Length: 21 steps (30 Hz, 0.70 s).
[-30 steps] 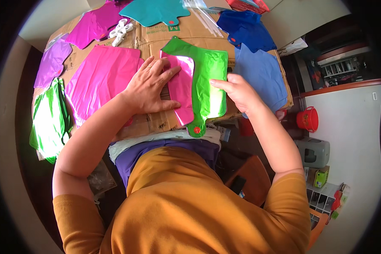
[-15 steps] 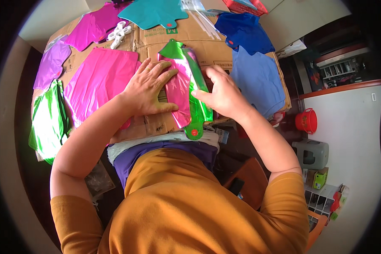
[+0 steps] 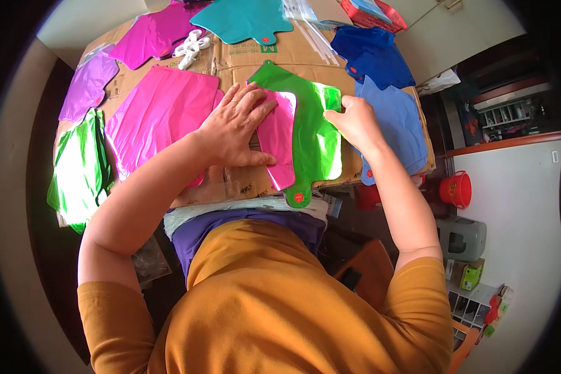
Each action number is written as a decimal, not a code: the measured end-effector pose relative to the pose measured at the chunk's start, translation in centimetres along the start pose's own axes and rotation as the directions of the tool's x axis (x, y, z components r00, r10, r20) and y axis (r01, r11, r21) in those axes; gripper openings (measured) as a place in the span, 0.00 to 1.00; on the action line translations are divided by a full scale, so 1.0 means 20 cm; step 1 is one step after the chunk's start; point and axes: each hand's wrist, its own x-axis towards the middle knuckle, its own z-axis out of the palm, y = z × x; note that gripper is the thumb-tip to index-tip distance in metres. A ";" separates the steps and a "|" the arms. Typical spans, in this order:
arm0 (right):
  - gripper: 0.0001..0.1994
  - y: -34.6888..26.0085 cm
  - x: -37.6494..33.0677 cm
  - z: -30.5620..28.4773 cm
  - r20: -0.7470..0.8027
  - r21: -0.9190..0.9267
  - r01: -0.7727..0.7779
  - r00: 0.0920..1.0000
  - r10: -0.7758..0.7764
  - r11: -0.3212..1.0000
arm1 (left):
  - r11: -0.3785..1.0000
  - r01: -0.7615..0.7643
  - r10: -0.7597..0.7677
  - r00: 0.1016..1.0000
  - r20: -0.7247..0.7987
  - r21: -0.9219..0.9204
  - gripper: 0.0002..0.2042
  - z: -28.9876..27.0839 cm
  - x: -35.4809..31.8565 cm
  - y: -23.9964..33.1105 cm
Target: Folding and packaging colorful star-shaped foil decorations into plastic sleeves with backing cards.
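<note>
Landmark: green foil balloon [image 3: 308,134], flat and uninflated, lying on the cardboard-covered surface [image 3: 274,56] just in front of the person. Its round neck tab with a red dot points toward the person and hangs at the surface's near edge.

Left hand [image 3: 234,128]: spread wide, palm down, fingers splayed. It presses on a pink foil balloon [image 3: 277,146] that lies just left of the green balloon, with the green one overlapping its right edge. Fingertips reach toward the green balloon's upper left part.

Right hand [image 3: 355,121]: at the green balloon's right edge, fingers curled in and pinching that edge. Thumb side faces the balloon; whether the edge is lifted off the cardboard cannot be told.

Left of the green balloon, beyond the left hand: a larger pink foil sheet [image 3: 159,118], flat. Farther left again, a purple balloon [image 3: 87,87] and, at the surface's left edge, a stack of green foil balloons [image 3: 75,168] partly hanging over.

Right of the green balloon, just beside the right hand: a light blue balloon [image 3: 396,128]; beyond it, farther from the person, a dark blue balloon [image 3: 371,56].

Beyond the green balloon, at the far side: a teal balloon [image 3: 243,19], a magenta balloon [image 3: 156,37] and a small white plastic piece [image 3: 190,47] between them.

Well right of it, down on the floor: a red bucket [image 3: 456,188].
</note>
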 end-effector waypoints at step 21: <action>0.12 0.10 0.05 0.04 0.084 0.285 -0.018 0.996 -0.006 0.958 | 1.000 0.011 -0.012 0.999 0.053 0.018 0.49 0.02 0.00 0.00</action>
